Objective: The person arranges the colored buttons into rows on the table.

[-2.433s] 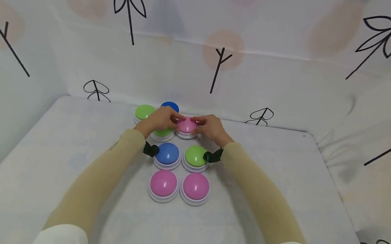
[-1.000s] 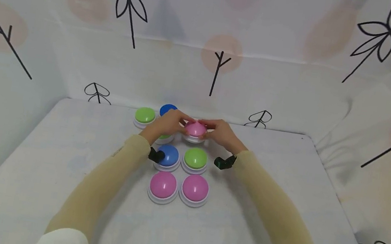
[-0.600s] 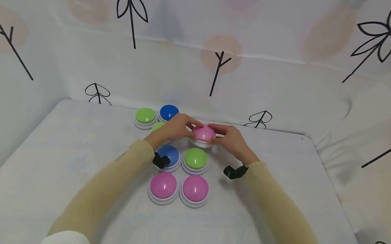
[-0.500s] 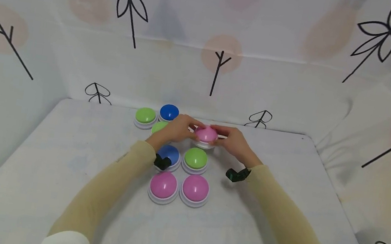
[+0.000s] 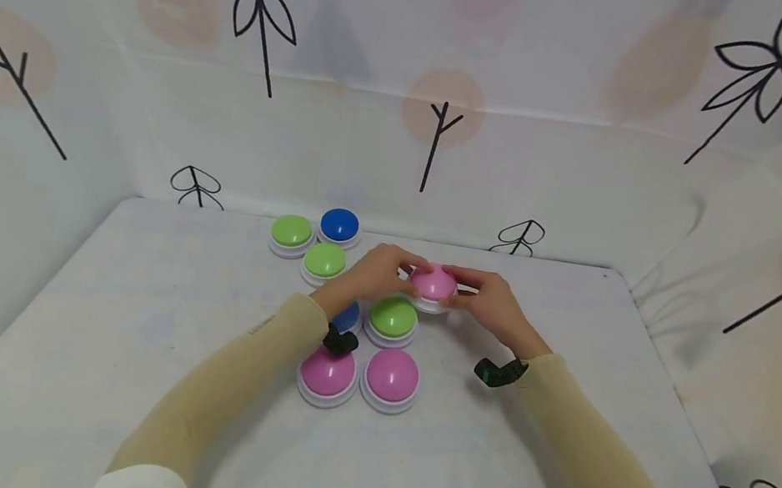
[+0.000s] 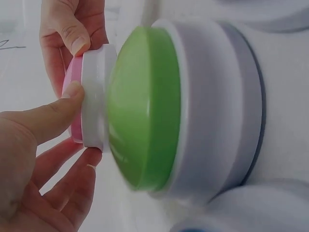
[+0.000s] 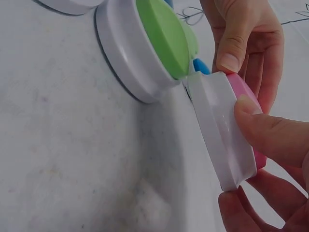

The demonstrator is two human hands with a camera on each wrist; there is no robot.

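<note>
Toward the far side of a white surface (image 5: 84, 316), a pink dome-topped button (image 5: 434, 282) is held between a person's two hands, its left side clamped by the left hand (image 5: 378, 270) and its right by the right hand (image 5: 492, 301). Thumbs are set at the edge of the pink cap and fingers are curled to the white base, which appears to be raised just clear of the surface. Near it, on the person's side, a green button (image 5: 393, 317) is seen beside a blue button (image 5: 349, 318) partly covered by the left arm. At the front, a left pink button (image 5: 328, 371) and a right pink button (image 5: 392, 375) are placed side by side. Farther back, to the left, a middle green button (image 5: 324, 260), a far green button (image 5: 291, 231) and a dark blue button (image 5: 339, 224) are clustered. Behind, a pale backdrop (image 5: 346, 136) is patterned with black line-drawn flowers.
</note>
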